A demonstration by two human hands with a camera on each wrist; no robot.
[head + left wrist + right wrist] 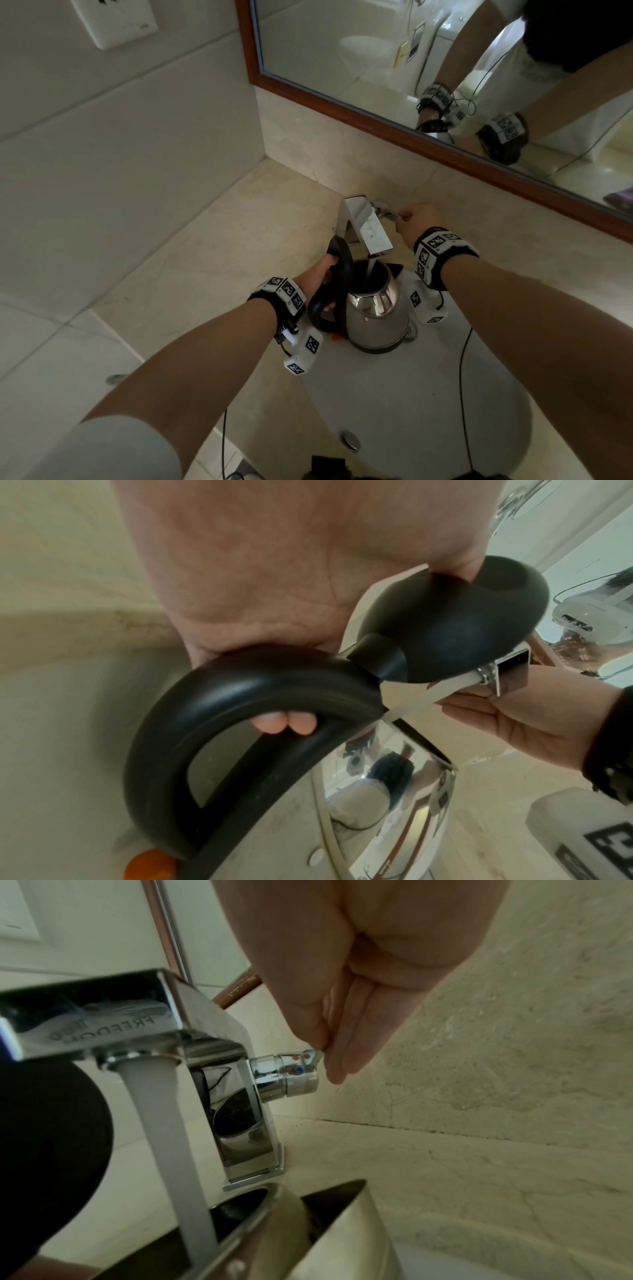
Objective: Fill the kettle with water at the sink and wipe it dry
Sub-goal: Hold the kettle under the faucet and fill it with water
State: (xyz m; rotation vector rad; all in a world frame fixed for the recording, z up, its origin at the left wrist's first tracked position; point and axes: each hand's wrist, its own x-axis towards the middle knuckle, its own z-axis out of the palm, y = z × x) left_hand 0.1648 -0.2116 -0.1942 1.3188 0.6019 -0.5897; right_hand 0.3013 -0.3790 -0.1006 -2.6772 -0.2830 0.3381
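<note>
A shiny steel kettle with a black handle stands in the white sink under the chrome tap. Its black lid is tipped open. A stream of water runs from the spout into the kettle's mouth. My left hand grips the handle, with fingertips curled under it. My right hand is behind the tap and pinches the thin tap lever above the chrome valve knob. No cloth is visible.
A wood-framed mirror hangs on the wall behind the tap. The beige stone counter runs left to a tiled side wall. The sink's overflow hole is near me. Black cables hang from both wrists over the basin.
</note>
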